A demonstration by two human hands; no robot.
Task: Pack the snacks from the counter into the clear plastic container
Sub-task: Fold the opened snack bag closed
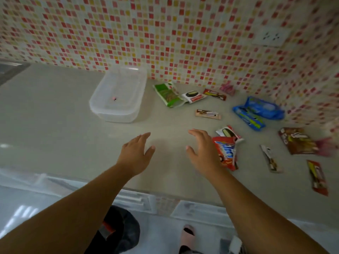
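Both hands over the surface (55, 125), nothing held.
Left hand (134, 153) & right hand (203, 153) hovered w/ fingers spread, each grip empty. Clear plastic container (119, 98) sat at back nr tiled wall, lid off. Snacks scattered to its right: green pack (167, 95), blue packs (256, 112), red pack (226, 153) just beside right hand.

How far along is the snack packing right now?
Nothing looks packed: the clear plastic container holds only a tiny pink speck. In hand: nothing; the left hand and right hand hover open over the counter. Left: every snack, including the red packet beside the right hand, the green packet and the blue packets.
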